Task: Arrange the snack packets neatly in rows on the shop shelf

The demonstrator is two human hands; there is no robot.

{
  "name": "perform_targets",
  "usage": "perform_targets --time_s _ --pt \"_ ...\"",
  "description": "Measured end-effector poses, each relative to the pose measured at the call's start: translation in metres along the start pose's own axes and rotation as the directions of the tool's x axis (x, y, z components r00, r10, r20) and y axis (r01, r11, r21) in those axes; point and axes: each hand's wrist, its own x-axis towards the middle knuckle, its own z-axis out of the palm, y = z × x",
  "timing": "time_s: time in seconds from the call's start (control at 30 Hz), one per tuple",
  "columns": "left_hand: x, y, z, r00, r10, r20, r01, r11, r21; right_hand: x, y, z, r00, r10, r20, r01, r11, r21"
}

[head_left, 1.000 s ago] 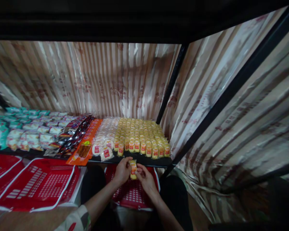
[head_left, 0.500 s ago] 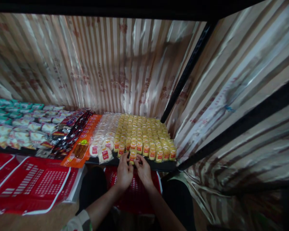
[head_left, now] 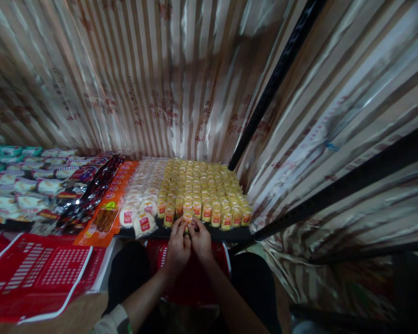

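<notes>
Your left hand (head_left: 179,247) and right hand (head_left: 200,239), both clamped on a yellow packet (head_left: 187,216) (upright), have moved nearer the packed yellow rows (head_left: 205,181).

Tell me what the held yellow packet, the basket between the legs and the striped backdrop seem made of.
Yellow packet: probably thin clear plastic, yellow contents apparently showing through; partly hidden.
Basket: apparently moulded red plastic, regularly slotted; too dark to judge gloss.
Striped backdrop: perhaps glossy plastic sheeting, as creases catch glints; coated fabric possible.
</notes>
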Motion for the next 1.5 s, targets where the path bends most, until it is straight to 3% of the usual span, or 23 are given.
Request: perform_targets --time_s 0.23,0.47,0.67,0.8,0.9,1.17,1.33,1.5 --pt "0.002 -0.001 0.004 0.998 -0.022 -0.053 0.026 0.996 0.08 0.006 -0.007 0.006 0.999 -0.038 0.015 0.039 0.998 -0.052" --pt "0.004 0.001 -0.006 0.995 0.04 -0.087 -0.024 0.985 0.17 0.01 -0.009 0.016 0.996 -0.086 -0.002 0.086 0.993 -0.084" --pt "0.001 -0.01 -0.019 0.984 0.03 -0.175 0.023 0.955 0.295 0.008 -0.003 0.02 0.994 -0.103 -0.026 0.101 0.993 -0.056" --pt "0.002 -0.013 -0.02 0.994 0.097 -0.046 -0.084 0.967 0.241 0.005 -0.001 0.018 0.995 -0.075 -0.068 0.079 0.994 0.069" --pt "0.002 -0.014 -0.012 0.994 0.108 -0.016 -0.103 0.975 0.199 0.001 -0.001 0.007 0.991 -0.034 -0.129 0.052 0.988 0.145" --pt "0.011 -0.008 0.019 0.995 -0.048 -0.082 0.055 0.995 0.084 -0.011 -0.003 -0.026 0.985 -0.045 -0.166 0.058 0.996 0.072" --pt "0.024 -0.01 0.024 0.988 -0.124 -0.091 0.129 0.99 0.052 -0.014 0.001 -0.029 0.988 -0.003 -0.157 0.018 0.995 0.093" --pt "0.03 -0.012 0.024 0.989 -0.116 -0.092 0.124 0.989 0.083 -0.015 0.004 -0.025 0.984 0.036 -0.174 -0.017 0.994 0.11"
